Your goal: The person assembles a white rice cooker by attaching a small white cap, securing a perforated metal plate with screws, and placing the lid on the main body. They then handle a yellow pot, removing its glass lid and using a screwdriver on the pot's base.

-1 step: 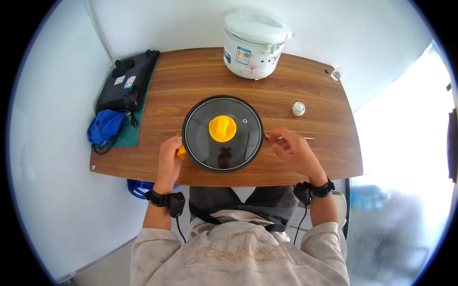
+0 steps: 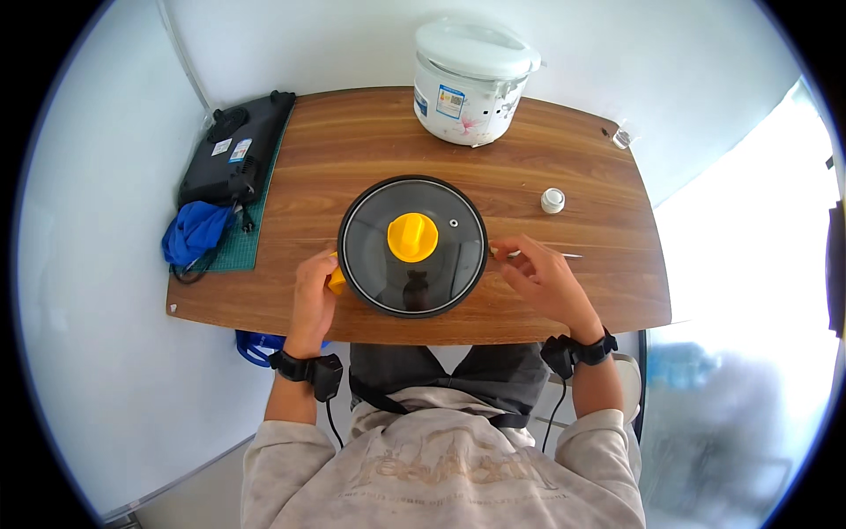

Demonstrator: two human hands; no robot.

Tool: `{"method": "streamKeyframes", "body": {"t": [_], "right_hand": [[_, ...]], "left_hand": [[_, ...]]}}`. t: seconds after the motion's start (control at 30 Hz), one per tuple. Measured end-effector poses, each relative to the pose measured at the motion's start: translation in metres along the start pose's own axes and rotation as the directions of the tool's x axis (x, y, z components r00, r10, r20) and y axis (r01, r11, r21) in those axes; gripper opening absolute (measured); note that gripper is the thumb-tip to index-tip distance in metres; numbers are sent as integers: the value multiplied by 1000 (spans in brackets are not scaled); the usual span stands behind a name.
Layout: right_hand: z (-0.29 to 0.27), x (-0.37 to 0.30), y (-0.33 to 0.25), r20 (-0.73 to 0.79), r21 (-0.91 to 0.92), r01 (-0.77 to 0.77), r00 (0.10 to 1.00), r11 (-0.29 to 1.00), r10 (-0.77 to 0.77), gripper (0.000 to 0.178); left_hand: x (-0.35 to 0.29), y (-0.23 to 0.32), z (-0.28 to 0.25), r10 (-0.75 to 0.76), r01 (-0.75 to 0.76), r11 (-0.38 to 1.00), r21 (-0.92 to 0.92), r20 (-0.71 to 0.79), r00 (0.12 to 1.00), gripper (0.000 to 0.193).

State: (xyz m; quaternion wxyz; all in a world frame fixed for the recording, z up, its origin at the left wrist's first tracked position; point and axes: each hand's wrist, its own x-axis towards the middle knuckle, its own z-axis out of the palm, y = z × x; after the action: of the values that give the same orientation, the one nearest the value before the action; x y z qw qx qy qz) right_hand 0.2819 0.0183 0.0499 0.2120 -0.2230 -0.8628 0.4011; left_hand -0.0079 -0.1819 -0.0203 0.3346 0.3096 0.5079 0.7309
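A round pot (image 2: 346, 280) with a dark rim stands near the front middle of the table, covered by a glass lid (image 2: 374, 264). The lid has a yellow knob (image 2: 412, 237) and a small vent hole. My left hand (image 2: 315, 286) is closed round the yellow handle (image 2: 337, 279) at the pot's left side; part of the handle is hidden. At the opposite side, the fingertips of my right hand (image 2: 542, 278) are close to or touching the pot's edge, its thumb held apart. A thin pale stick (image 2: 572, 257) lies partly behind that hand.
A white rice cooker (image 2: 467, 93) stands at the back, and a small white-lidded jar (image 2: 552, 201) sits right of the pot. A black appliance (image 2: 229, 159), a blue cloth (image 2: 196, 234) and a green mat (image 2: 238, 255) occupy the left. A clear cup (image 2: 622, 137) is far right.
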Motion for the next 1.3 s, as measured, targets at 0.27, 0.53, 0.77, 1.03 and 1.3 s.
{"method": "streamKeyframes", "body": {"t": [0.27,0.53,0.77,1.03,1.3], "right_hand": [[7,22,-12,-154,-9,94,984,996,-95,32],[7,49,-42,-1,-243,245,968,939,-253,28],[23,74,-58,125,-255,336,941,907,-314,36],[25,74,-73,265,-343,380,917,859,-300,43],[31,91,-67,266,-209,458,877,864,-401,33]], "left_hand": [[0,-17,-1,-16,11,999,-47,-105,994,32],[-1,-22,1,-60,45,991,-123,-126,990,27],[0,-30,-8,-75,57,989,-139,-133,988,30],[-6,-7,-1,-81,81,997,-16,-12,997,38],[-7,-25,-16,-105,103,993,-55,-43,994,37]]}}
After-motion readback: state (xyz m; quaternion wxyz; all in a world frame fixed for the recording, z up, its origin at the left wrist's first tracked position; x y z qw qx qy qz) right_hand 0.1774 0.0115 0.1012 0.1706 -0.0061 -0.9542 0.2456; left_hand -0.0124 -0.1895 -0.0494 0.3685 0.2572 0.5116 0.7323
